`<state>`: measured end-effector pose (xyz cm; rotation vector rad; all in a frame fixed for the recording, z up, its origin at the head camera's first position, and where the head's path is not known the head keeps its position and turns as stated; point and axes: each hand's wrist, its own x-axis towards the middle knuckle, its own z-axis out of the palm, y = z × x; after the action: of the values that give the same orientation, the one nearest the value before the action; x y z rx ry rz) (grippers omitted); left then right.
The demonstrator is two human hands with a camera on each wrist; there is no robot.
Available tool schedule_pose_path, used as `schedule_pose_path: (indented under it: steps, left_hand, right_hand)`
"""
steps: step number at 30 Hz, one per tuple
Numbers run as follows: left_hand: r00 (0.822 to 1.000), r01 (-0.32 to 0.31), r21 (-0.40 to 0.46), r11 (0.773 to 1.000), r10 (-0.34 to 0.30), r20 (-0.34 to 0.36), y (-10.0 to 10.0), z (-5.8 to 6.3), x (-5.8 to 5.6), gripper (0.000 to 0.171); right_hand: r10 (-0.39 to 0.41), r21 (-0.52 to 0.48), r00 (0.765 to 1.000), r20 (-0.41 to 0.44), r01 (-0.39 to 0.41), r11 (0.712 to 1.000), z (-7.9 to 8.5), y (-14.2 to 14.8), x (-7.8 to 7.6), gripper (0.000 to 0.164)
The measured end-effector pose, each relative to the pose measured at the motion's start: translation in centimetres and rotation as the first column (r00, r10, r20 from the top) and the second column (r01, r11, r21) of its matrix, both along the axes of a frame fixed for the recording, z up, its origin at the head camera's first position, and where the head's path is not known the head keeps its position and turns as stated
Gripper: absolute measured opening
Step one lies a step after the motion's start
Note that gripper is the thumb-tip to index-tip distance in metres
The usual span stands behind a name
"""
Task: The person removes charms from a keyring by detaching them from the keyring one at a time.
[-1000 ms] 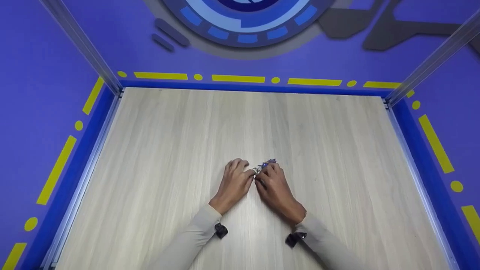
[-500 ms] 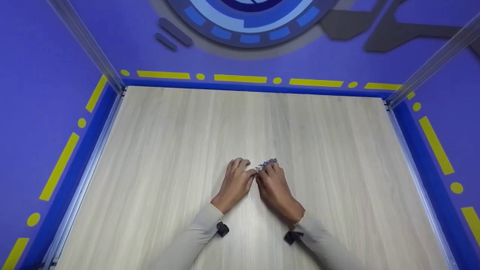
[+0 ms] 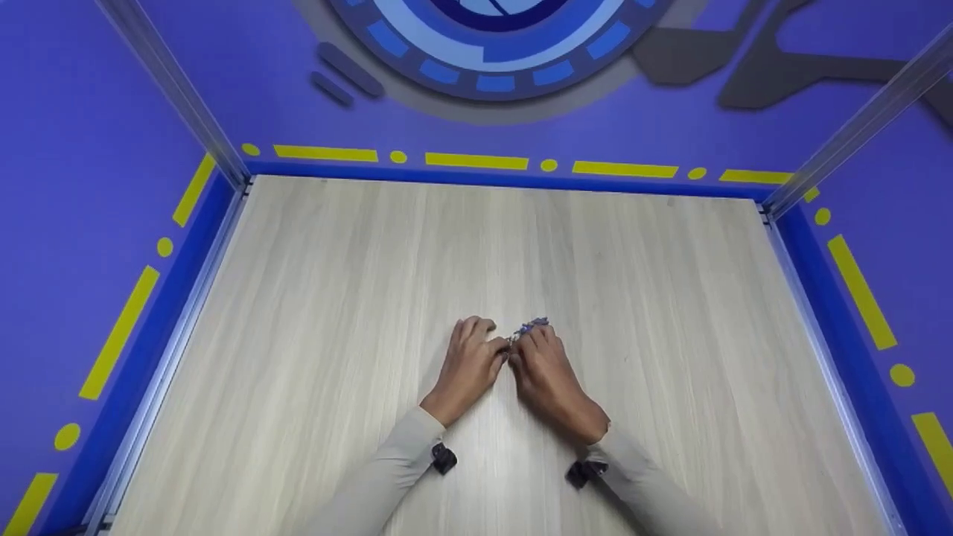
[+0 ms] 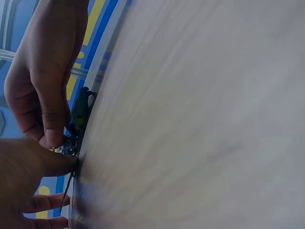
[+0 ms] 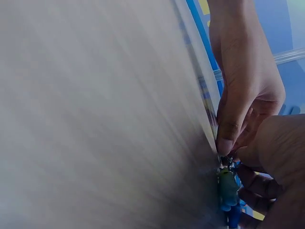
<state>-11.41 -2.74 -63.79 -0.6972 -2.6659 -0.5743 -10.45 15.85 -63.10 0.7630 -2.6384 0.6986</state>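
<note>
Low in the middle of the head view, a small keychain (image 3: pixel 534 324) with blue parts and shiny metal links lies between both hands. My left hand (image 3: pixel 469 365) pinches its metal end between thumb and index finger, the other fingers spread forward. Close beside it, my right hand (image 3: pixel 547 368) grips the links with curled fingers, and the blue end pokes out beyond them. The right wrist view shows a greenish charm (image 5: pixel 228 187) and a blue piece (image 5: pixel 233 215) hanging from the metal ring (image 5: pixel 226 163). Fingers hide much of the links.
A pale wood-grain table (image 3: pixel 372 260) extends around the hands. Blue panels (image 3: pixel 476 134) with yellow dashes enclose its back and sides, with metal posts at the corners. A small black camera (image 3: pixel 444 458) sits on each sleeve.
Both hands stay almost in place around the keychain. The fingers shift slightly, and fewer of the metal links show between them now. The head view tilts a little.
</note>
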Motion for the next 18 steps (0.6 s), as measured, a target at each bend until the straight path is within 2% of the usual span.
schedule_pose_path:
  steps: [7, 12, 15, 18]
  left_hand:
    - [1.0, 0.01, 0.112, 0.994, -0.007, -0.029, 0.0, -0.4, -0.1, 0.005]
    - [1.0, 0.015, 0.175, 0.984, -0.016, 0.005, -0.2, -0.1, 0.0, 0.005]
    - [0.996, 0.021, 0.269, 0.963, -0.044, 0.079, -0.5, 0.5, 0.1, 0.004]
    - [0.986, 0.019, 0.383, 0.923, -0.081, 0.147, -0.6, 1.3, 0.1, 0.004]
  right_hand:
    - [0.018, -0.087, 1.0, -0.001, -0.018, 0.996, 0.1, 0.2, -0.2, 0.014]
    - [0.029, -0.171, 0.997, 0.072, -0.016, 0.985, 0.6, 0.5, -0.3, 0.013]
    - [0.033, -0.209, 0.99, 0.135, -0.005, 0.978, 1.2, 0.9, -0.3, 0.01]
    - [0.048, -0.244, 0.983, 0.18, -0.003, 0.97, 2.0, 1.5, -0.4, 0.009]
